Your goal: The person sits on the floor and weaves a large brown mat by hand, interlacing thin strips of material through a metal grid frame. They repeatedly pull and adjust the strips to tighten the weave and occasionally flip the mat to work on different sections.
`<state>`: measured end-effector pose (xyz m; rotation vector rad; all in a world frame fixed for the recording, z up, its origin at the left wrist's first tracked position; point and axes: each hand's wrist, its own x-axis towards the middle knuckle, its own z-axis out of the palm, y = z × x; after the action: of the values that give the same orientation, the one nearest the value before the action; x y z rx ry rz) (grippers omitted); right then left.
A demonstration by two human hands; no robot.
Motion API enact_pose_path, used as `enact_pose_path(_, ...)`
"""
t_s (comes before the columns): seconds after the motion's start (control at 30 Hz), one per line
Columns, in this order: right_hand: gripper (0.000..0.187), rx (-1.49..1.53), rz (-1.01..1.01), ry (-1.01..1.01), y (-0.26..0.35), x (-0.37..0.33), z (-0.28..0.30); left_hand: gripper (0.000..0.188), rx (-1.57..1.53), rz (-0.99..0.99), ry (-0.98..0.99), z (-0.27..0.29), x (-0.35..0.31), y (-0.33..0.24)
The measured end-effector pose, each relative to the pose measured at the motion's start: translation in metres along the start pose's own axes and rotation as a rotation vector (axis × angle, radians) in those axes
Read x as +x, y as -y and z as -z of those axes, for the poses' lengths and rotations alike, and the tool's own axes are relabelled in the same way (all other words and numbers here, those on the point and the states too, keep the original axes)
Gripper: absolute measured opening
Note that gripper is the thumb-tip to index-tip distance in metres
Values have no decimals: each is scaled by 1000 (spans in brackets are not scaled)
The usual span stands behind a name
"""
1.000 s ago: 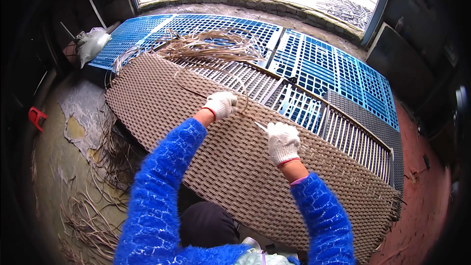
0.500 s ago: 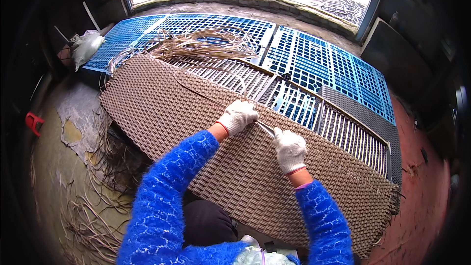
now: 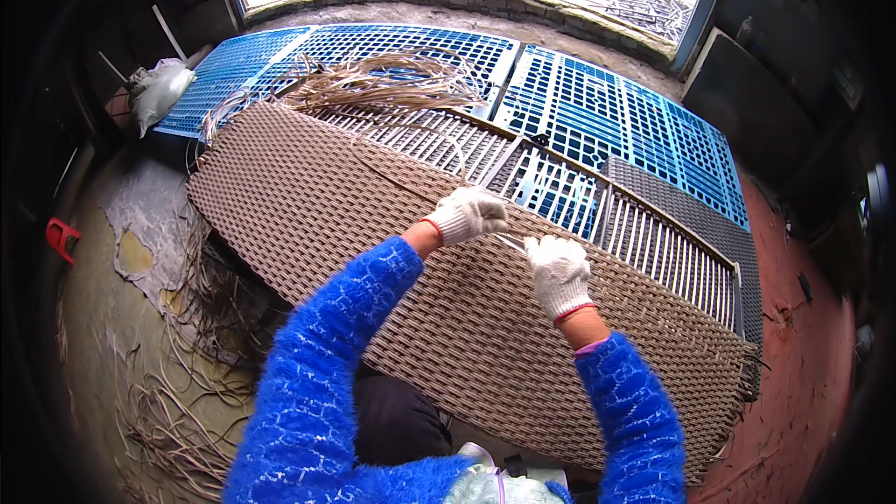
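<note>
L hand point(image 3: 472, 215) by strand point(image 3: 399, 181), can't tell grip | R hand point(image 3: 559, 277) clasping slim tool point(image 3: 512, 243) | prob. weaving wicker panel point(image 3: 448, 317) | nxt needs strand tension

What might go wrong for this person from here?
The thin tool in the right hand extends toward the left hand, so a slip might jab those gloved fingers or scratch the woven panel.

The loose strip trailing across the panel could catch or twist.

Stray strands lie tangled on the floor at the left, and might snag a foot if the person steps there.
</note>
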<state>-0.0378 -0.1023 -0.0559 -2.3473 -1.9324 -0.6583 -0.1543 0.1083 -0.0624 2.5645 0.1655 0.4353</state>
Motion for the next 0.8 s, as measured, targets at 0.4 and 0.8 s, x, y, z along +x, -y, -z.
enact_pose_path(0.4,9,131,-99,-77,28,8,-12,14,-11,378,-86,14,-32,26)
enact_pose_path(0.8,9,159,-61,33,28,17,-12,11,322,257,-44,13,-21,19)
